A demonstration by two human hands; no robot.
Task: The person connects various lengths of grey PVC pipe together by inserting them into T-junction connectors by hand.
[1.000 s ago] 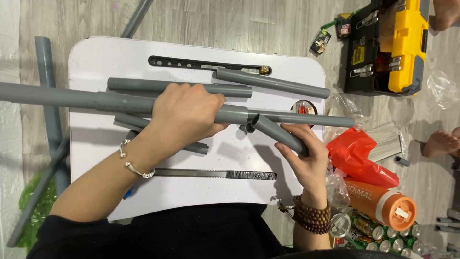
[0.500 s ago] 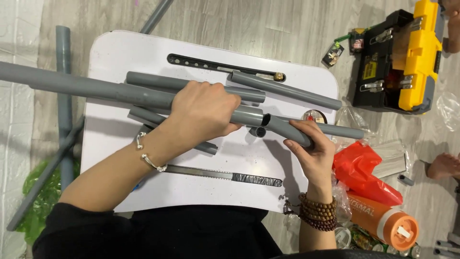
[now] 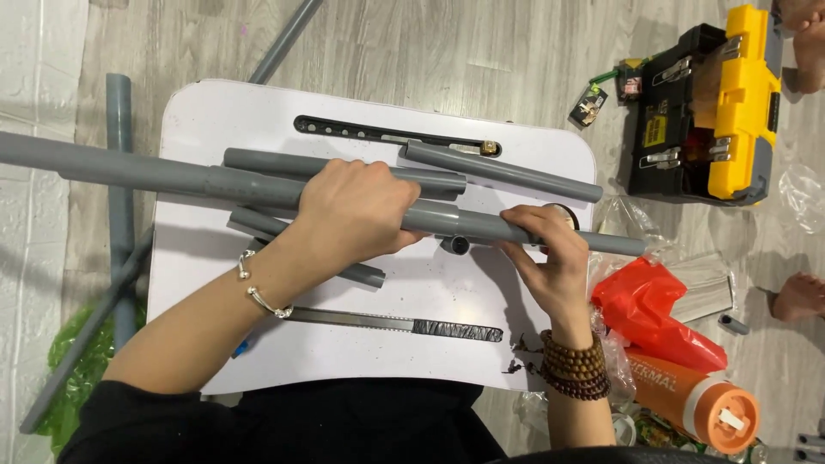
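Observation:
A long grey plastic pipe (image 3: 129, 172) runs from the left edge across a small white table (image 3: 198, 120). My left hand (image 3: 357, 210) grips it near a grey tee fitting (image 3: 455, 243). My right hand (image 3: 546, 253) holds the shorter pipe section (image 3: 614, 245) that sticks out of the fitting to the right. Both sections now lie in one straight line. Loose grey pipe pieces (image 3: 507, 172) lie on the table behind my hands. A hacksaw blade (image 3: 395, 324) with a taped end lies near the front edge.
A black slotted metal bar (image 3: 344, 131) lies at the table's back. A yellow and black toolbox (image 3: 713, 103) stands open at the upper right. Red plastic bag (image 3: 662, 314) and orange cylindrical container (image 3: 696, 399) sit at the right. More pipes (image 3: 120, 215) lie on the floor left. Another person's foot (image 3: 799, 296) shows at right.
My right hand swung the short pipe from a downward angle up into line with the long pipe, and shifted up to the fitting. The view has moved closer and slightly left.

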